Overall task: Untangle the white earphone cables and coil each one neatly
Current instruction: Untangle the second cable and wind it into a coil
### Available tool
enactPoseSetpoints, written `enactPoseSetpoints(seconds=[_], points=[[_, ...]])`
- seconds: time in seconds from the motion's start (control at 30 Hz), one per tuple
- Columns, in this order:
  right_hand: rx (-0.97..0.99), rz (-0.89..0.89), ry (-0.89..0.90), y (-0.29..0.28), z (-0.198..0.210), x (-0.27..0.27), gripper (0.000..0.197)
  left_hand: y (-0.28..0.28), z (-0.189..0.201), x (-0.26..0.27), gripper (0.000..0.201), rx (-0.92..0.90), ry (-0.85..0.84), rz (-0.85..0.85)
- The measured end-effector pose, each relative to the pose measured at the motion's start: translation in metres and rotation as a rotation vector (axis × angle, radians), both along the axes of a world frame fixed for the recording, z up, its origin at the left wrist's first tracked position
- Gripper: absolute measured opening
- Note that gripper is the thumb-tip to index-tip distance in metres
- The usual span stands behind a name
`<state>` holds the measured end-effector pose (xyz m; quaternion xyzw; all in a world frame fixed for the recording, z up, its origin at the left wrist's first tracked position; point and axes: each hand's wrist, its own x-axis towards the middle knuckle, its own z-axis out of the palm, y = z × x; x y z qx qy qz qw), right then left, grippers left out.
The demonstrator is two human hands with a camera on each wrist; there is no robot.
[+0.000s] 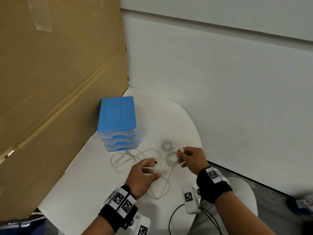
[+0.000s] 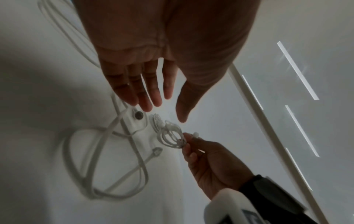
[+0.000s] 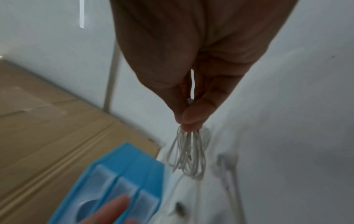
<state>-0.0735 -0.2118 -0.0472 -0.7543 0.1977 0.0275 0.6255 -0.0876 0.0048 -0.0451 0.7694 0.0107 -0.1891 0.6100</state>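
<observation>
Right hand grip: thumb and fingertips pinch the top of a small wound coil of white earphone cable, loops hanging below the pinch. Held at one point, probably so the turns stay bunched and don't spring apart. In the head view the coil hangs just above the bench.

Left hand grip: released, fingers spread and nearly straight, holding nothing. It hovers over the loose cable, likely about to pick it up or pin it. Cannot tell if the fingertips touch the cable.

Finished coil lies on the bench just beyond the right hand, near the drawer unit, apart from the rest, seemingly parked out of the way. The loose cable sprawls in open loops from the drawer unit's front toward the left wrist; it looks thicker than the coiled ones. Left wrist view shows earbuds lying on the bench by the loops.

Cardboard sheet stands along the left edge of the bench, white wall behind.

Judgement: one coil done, a second in hand, loose cable left.
</observation>
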Motion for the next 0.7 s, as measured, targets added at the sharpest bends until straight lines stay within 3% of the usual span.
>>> enactPoseSetpoints(seconds=[0.23, 0.3, 0.4, 0.53, 0.6, 0.7], points=[[-0.268, -0.049, 0.126, -0.02, -0.031, 0.014, 0.005, 0.012, -0.014, 0.003, 0.03, 0.055, 0.053, -0.023], [-0.339, -0.059, 0.117, -0.026, -0.032, 0.011, 0.012, 0.014, -0.014, 0.007, 0.029, 0.07, 0.042, -0.008], [-0.254, -0.1, 0.102, -0.036, -0.031, 0.002, 0.021, 0.02, -0.016, 0.012, 0.027, 0.07, 0.025, 0.018], [-0.172, -0.228, 0.054, -0.05, -0.025, -0.014, 0.017, 0.026, -0.019, 0.016, 0.019, 0.049, 0.01, 0.052], [-0.25, -0.314, -0.007, -0.055, -0.026, -0.02, 0.005, 0.027, -0.02, 0.016, 0.012, 0.123, 0.013, 0.04], [-0.326, -0.243, -0.035, -0.044, -0.023, -0.028, 0.021, 0.027, -0.025, 0.012, 0.037, 0.392, 0.072, -0.105]])
